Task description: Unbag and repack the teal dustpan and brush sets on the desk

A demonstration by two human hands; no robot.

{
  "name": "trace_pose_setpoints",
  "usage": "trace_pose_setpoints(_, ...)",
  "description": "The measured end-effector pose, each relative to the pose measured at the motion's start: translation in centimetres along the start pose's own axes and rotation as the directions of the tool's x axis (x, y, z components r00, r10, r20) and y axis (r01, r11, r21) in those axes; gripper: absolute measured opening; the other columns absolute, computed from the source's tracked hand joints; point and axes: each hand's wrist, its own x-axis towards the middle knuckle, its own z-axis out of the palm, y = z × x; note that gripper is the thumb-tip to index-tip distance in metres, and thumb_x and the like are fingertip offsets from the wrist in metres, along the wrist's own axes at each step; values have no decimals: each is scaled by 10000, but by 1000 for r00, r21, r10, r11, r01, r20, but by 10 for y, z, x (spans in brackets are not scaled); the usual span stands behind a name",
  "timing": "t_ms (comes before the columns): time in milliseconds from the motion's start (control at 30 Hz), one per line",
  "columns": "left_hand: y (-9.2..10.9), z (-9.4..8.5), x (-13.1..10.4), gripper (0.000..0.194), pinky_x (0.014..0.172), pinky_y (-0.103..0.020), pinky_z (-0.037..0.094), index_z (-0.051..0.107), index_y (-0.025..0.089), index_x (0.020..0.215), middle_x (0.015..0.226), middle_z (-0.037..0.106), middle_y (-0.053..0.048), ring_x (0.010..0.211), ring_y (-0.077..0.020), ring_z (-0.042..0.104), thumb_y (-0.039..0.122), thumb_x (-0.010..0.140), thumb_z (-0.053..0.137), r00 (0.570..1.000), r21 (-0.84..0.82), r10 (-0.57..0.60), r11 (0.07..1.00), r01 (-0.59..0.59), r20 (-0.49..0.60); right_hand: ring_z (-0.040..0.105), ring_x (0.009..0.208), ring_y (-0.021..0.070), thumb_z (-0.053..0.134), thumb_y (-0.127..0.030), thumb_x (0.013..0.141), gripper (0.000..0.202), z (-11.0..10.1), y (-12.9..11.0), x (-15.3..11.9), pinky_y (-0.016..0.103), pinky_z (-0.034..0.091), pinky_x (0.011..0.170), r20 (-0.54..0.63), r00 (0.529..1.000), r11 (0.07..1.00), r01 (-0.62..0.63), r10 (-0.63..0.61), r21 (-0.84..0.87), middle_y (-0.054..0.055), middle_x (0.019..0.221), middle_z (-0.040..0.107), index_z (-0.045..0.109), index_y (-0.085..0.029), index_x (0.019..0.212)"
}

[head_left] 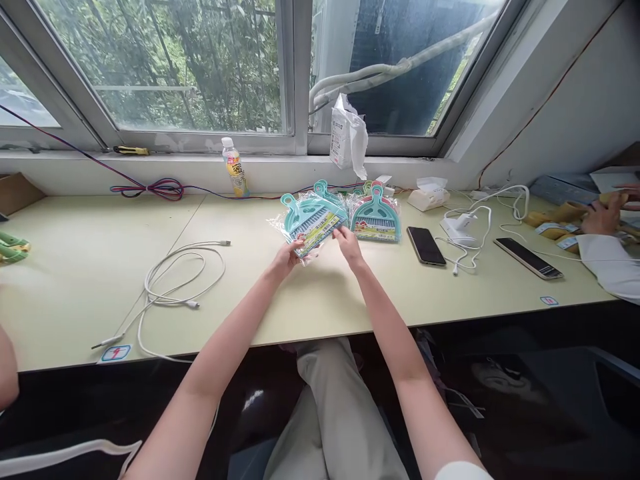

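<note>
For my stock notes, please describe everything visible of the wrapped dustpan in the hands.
The teal dustpan, apparently plastic, is in clear, crinkled wrapping. Its looped handle points toward the window; a yellow-green label, its print illegible, and bristle-like stripes show in front. It is held askew over the table, left hand at the lower-left corner, right hand at the right edge.

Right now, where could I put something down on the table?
Bare tabletop shows between the coiled white cable and the left hand, and between the phone nearest the right hand and the table's front edge. Crowded: around the wrapped dustpans and the white charger.
</note>
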Motion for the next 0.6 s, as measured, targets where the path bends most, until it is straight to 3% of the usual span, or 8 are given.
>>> trace_pose_setpoints(133, 1, -4, 0, 487, 825, -398, 610, 530, 92, 1340, 1127, 730, -157, 943, -290, 736, 200, 869, 588, 1000, -37, -26, 999, 25, -8, 536, 741, 146, 694, -340, 782, 197, 9, 7, 1, 266, 455, 742, 18, 998, 994, 68, -67, -81, -13, 874, 615, 613, -226, 921)
trace_pose_setpoints(333, 2, -7, 0, 488, 866, -384, 584, 519, 91, 1355, 1132, 735, -150, 927, -271, 745, 214, 885, 567, 1000, -53, -25, 998, 24, -5, 544, 903, 205, 776, -450, 732, 284, 10, 11, 2, 331, 459, 851, 90, 979, 944, 201, -183, -261, 21, 930, 576, 689, -235, 895)
trace_pose_setpoints(500, 6, -11, 1, 534, 856, -379, 570, 497, 78, 1387, 1120, 738, -163, 955, -287, 740, 223, 878, 565, 998, -47, -61, 997, 61, 14, 490, 1142, 292, 662, -481, 872, 269, 7, 11, -1, 434, 441, 974, 165, 928, 795, 372, -335, -480, 87, 1128, 557, 760, -274, 1012)
trace_pose_setpoints(600, 6, -11, 1, 565, 886, -382, 562, 464, 81, 1418, 1114, 744, -149, 943, -276, 743, 191, 869, 534, 997, -76, -71, 995, 68, -35, 475, 1130, 306, 530, -434, 963, 295, 9, 10, -3, 454, 448, 951, 125, 925, 732, 361, -358, -578, 109, 1109, 541, 774, -267, 972)
